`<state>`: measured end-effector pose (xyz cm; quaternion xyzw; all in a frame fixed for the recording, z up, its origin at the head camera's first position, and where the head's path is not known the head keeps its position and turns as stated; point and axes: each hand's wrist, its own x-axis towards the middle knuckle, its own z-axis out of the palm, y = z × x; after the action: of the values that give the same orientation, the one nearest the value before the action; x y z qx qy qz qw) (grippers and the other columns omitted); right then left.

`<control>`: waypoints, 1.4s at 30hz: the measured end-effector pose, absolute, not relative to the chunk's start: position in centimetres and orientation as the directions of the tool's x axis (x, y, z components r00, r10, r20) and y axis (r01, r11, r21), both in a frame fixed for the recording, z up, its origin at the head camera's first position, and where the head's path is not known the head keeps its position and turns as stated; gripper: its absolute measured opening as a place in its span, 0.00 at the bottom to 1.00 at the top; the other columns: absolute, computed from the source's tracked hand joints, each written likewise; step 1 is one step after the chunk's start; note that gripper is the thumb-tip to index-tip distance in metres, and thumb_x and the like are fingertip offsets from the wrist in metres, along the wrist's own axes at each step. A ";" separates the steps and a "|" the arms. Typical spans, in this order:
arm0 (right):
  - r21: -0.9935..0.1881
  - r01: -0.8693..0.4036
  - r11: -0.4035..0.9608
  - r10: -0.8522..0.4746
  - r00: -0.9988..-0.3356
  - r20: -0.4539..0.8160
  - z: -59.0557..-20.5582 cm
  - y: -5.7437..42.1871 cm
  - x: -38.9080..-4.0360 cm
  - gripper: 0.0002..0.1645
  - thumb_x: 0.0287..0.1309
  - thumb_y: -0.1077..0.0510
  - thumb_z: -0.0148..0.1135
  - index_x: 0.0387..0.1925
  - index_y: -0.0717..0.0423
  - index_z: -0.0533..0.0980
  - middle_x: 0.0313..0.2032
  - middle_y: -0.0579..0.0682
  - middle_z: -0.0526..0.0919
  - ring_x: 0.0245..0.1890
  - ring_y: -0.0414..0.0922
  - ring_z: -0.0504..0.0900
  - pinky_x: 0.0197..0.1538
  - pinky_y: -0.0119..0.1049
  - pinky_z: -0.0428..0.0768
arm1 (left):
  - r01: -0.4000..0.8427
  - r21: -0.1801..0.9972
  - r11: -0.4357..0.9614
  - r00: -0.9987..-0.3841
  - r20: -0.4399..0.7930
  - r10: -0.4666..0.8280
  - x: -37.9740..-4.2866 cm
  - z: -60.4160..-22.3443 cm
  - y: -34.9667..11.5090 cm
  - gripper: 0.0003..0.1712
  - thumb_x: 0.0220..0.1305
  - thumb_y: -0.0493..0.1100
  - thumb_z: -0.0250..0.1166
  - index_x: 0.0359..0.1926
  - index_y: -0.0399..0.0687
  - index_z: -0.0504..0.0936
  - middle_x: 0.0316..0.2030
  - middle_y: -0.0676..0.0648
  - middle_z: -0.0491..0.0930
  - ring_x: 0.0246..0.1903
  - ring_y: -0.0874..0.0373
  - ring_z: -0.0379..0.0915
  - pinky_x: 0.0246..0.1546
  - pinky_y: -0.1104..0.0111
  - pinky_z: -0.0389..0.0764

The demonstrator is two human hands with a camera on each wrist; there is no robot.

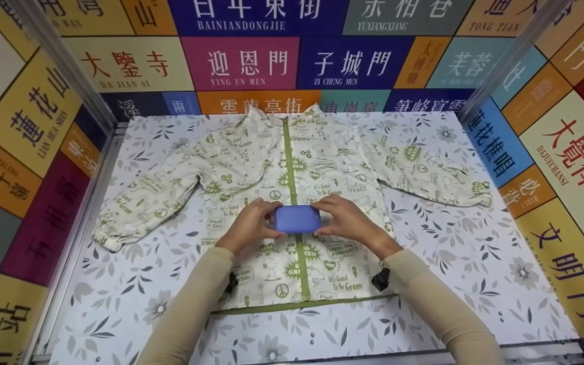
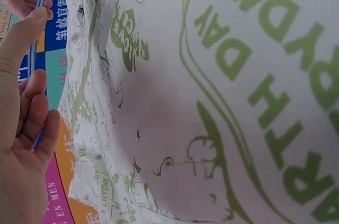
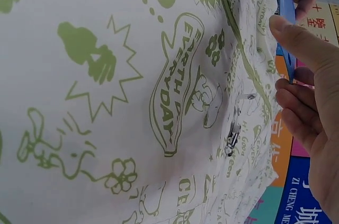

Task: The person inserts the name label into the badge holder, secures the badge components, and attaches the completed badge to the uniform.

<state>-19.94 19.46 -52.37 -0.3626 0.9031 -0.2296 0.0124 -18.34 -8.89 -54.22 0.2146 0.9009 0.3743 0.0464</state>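
A thin phone with a blue-violet face (image 1: 297, 219) is held sideways between both hands, over the middle of a light jacket. My left hand (image 1: 250, 223) pinches its left end, thumb and fingers at the edges. At the opposite end my right hand (image 1: 349, 221) grips it the same way. Both wrist views show the phone edge-on, as a narrow blue strip (image 3: 287, 28). Under the hands the jacket (image 1: 340, 172), white with green print, lies spread front up with both sleeves out. A green strip (image 1: 292, 175) runs down its front, and green trim edges the hem.
The jacket lies on a table covered in white floral sheet (image 1: 479, 263). Colourful panels with printed place names (image 1: 241, 63) stand behind and on both sides, joined by metal posts (image 1: 510, 56). A dark wrist device (image 1: 380, 280) shows at the right cuff.
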 end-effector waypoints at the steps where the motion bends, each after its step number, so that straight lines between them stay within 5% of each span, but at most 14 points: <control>1: -0.416 -0.654 0.632 -0.662 -0.734 0.150 -52.3 19.5 -19.9 0.42 0.44 0.46 0.79 0.61 0.54 0.76 0.55 0.52 0.82 0.56 0.51 0.80 0.61 0.48 0.78 | 0.346 0.700 0.625 -0.906 0.075 0.417 -18.4 -54.3 -8.9 0.42 0.42 0.47 0.82 0.61 0.46 0.79 0.41 0.48 0.82 0.38 0.59 0.72 0.40 0.66 0.80; 11: -0.439 -0.653 0.617 -0.636 -0.742 0.211 -52.2 19.4 -20.1 0.40 0.44 0.47 0.78 0.61 0.52 0.77 0.57 0.51 0.82 0.58 0.50 0.80 0.62 0.48 0.79 | 0.274 0.708 0.651 -0.934 0.035 0.355 -18.4 -54.4 -9.3 0.48 0.44 0.52 0.80 0.67 0.46 0.73 0.45 0.49 0.82 0.44 0.57 0.76 0.49 0.63 0.81; 20: -0.538 -0.576 0.615 -0.585 -0.791 0.179 -51.6 19.4 -20.3 0.44 0.42 0.47 0.80 0.63 0.49 0.75 0.59 0.50 0.80 0.60 0.50 0.77 0.64 0.49 0.77 | 0.264 0.730 0.630 -0.940 0.048 0.338 -18.2 -54.8 -9.5 0.41 0.56 0.50 0.74 0.69 0.44 0.70 0.50 0.45 0.83 0.50 0.53 0.78 0.57 0.60 0.80; 28: -0.625 -0.549 0.554 -0.507 -0.819 0.270 -51.6 19.1 -20.7 0.25 0.56 0.53 0.71 0.56 0.52 0.80 0.52 0.48 0.83 0.51 0.49 0.81 0.53 0.46 0.82 | 0.278 0.758 0.591 -0.942 0.094 0.322 -18.0 -55.0 -9.6 0.30 0.66 0.47 0.65 0.67 0.46 0.73 0.53 0.46 0.84 0.53 0.54 0.79 0.61 0.60 0.77; 35: -0.780 -0.482 0.398 -0.396 -0.858 0.328 -51.1 18.3 -20.8 0.11 0.62 0.54 0.65 0.45 0.46 0.85 0.41 0.48 0.86 0.41 0.43 0.82 0.47 0.35 0.81 | 0.315 0.813 0.490 -0.934 0.175 0.310 -18.0 -55.4 -9.4 0.17 0.68 0.42 0.62 0.56 0.47 0.83 0.49 0.47 0.87 0.48 0.56 0.85 0.54 0.63 0.83; 42: -0.863 -0.392 0.319 -0.346 -0.896 0.278 -50.4 17.3 -21.1 0.07 0.63 0.56 0.65 0.40 0.50 0.85 0.37 0.53 0.86 0.35 0.56 0.81 0.38 0.30 0.79 | 0.296 0.843 0.449 -0.941 0.178 0.287 -17.4 -55.9 -9.1 0.10 0.67 0.44 0.64 0.45 0.52 0.89 0.40 0.51 0.89 0.38 0.61 0.85 0.42 0.69 0.85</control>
<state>-21.06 17.35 -50.43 -0.2273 0.8117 -0.5377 -0.0210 -17.41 -9.14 -55.87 0.1712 0.8512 0.4960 -0.0049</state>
